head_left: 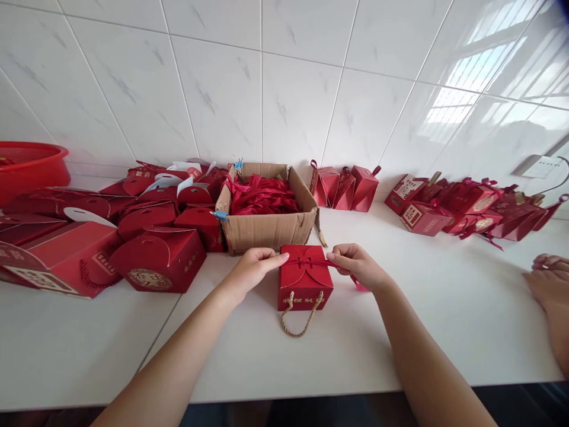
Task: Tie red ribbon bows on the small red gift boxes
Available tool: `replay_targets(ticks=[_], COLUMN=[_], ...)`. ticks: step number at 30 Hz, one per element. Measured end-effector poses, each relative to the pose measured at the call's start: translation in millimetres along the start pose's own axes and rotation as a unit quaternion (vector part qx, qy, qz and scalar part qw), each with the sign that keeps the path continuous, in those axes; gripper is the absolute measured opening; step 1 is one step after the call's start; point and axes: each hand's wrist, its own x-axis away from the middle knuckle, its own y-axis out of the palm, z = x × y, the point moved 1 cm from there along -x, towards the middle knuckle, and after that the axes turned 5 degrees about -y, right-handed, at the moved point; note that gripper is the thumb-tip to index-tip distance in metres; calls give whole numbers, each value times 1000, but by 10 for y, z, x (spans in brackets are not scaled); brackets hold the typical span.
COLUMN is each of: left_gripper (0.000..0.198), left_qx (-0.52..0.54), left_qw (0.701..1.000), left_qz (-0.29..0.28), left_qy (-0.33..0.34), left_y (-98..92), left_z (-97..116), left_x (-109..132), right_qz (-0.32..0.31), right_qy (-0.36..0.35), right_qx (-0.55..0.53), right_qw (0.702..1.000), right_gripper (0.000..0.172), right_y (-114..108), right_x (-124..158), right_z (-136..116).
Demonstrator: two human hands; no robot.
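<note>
A small red gift box with a gold rope handle stands on the white counter in front of me. Across its top, a dark red ribbon runs through slots in the curved flaps. My right hand pinches the ribbon just off the box's right edge, and a loose tail hangs below the fingers. At the top left corner, my left hand has thumb and finger pressed together where the ribbon meets the edge. The ribbon's end there is hidden by the fingers.
Behind the gift box, a cardboard carton holds many red ribbons. Several red boxes crowd the left, near a red basin. More red boxes stand along the wall at right. Another person's hands rest at the right edge.
</note>
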Motion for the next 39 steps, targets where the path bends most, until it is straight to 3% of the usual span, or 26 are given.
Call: replay_targets(ticks=[8,12,20,24,27,32,35,39], left_gripper=[43,41,27,26,26,22,16,14], left_qx=[-59,-46,-22,-18,-21,-62,-122,-92], left_qw=[998,999,997,996,995,993,983,982], left_qz=[27,9,-17,-26,-21,-14,14,32], left_qy=[16,4,79,87,90,95,134,160], left_y=[-82,-60,1,32,26,-11,9,157], left_z=[26,12,16,19,32,86,189,411], left_x=[9,16,36,48,50,59,80,112], right_qz=[15,-12,-11,-41,-58,-26,-42,-71], right_qy=[3,7,-97,-130,-133,-141,-134,-137], right_qx=[48,-1,-102,-155,-173,-193,-193,-187], right_qw=[999,1000,990,978,974,971,971,970], right_gripper=[46,38,22,11,17,19,30,34], right_y=[-56,-78,-5,98,141,152,169,210], right_x=[9,28,83,99,115,114,104,108], right_z=[-4,5,-87,-168,-224,-258,-257,-267])
